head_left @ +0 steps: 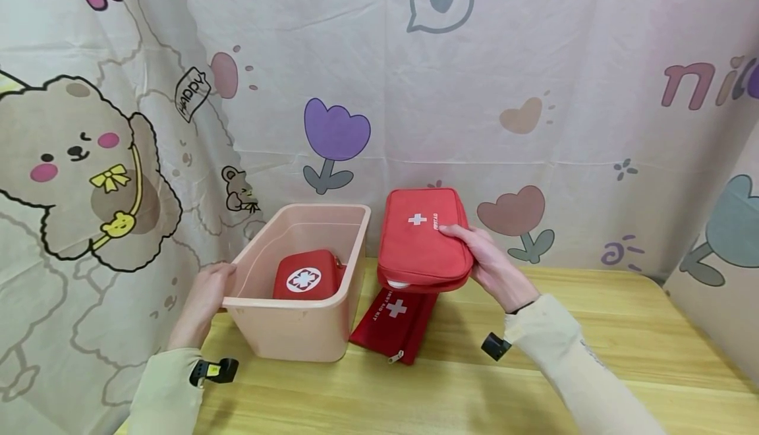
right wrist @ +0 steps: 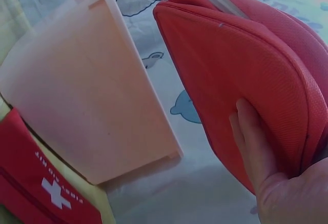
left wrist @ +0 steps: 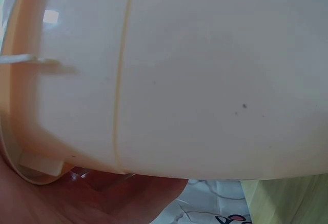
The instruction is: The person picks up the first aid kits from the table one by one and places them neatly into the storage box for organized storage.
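Note:
My right hand (head_left: 489,260) grips a red first aid bag (head_left: 423,237) by its right edge, thumb on top and fingers underneath. The bag, with a white cross, is held up right of the pink plastic bin (head_left: 284,329). In the right wrist view, fingers (right wrist: 251,142) lie along the bag's underside. My left hand (head_left: 207,296) holds the bin's left rim; its fingertips are partly hidden. Inside the bin sits a red case (head_left: 305,277) with a round white emblem. A flat red first aid pouch (head_left: 394,323) lies beside the bin, partly covered by the raised bag.
The wooden table (head_left: 593,356) extends to the right. A printed cloth (head_left: 534,46) hangs behind and along the left side, close to the bin. Black wrist cameras are strapped over both sleeves.

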A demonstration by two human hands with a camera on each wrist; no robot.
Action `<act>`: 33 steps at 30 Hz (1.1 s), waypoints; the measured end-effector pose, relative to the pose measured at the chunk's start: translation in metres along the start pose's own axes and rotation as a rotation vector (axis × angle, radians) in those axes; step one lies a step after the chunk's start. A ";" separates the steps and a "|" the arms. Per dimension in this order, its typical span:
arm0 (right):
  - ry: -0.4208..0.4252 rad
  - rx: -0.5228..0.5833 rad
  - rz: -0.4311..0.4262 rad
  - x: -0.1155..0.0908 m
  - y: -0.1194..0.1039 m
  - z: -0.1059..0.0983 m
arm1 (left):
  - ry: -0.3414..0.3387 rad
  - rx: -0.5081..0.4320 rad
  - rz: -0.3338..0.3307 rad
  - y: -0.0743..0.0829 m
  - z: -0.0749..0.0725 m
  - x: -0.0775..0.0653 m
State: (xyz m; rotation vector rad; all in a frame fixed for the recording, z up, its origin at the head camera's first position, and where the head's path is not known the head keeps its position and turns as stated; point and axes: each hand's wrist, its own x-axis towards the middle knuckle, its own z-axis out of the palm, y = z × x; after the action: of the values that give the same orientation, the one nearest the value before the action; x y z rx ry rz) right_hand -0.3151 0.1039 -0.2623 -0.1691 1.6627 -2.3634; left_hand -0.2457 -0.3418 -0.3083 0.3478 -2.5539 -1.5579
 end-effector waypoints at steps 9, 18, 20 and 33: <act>0.004 0.002 -0.020 0.005 -0.001 0.016 | 0.007 0.002 0.005 0.000 0.000 -0.001; 0.007 0.012 -0.009 0.009 0.003 0.026 | 0.018 -0.003 0.008 0.000 0.001 -0.002; 0.010 0.021 -0.006 0.010 0.003 0.029 | 0.021 0.001 0.005 0.000 0.001 -0.002; 0.008 0.047 0.001 0.017 0.008 0.050 | 0.026 0.005 0.005 0.001 0.001 -0.002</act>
State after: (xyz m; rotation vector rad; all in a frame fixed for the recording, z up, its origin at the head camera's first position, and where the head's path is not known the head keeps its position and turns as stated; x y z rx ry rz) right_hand -0.3185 0.0519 -0.2530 -0.1503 1.6088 -2.4028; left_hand -0.2437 -0.3400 -0.3082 0.3590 -2.5377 -1.5351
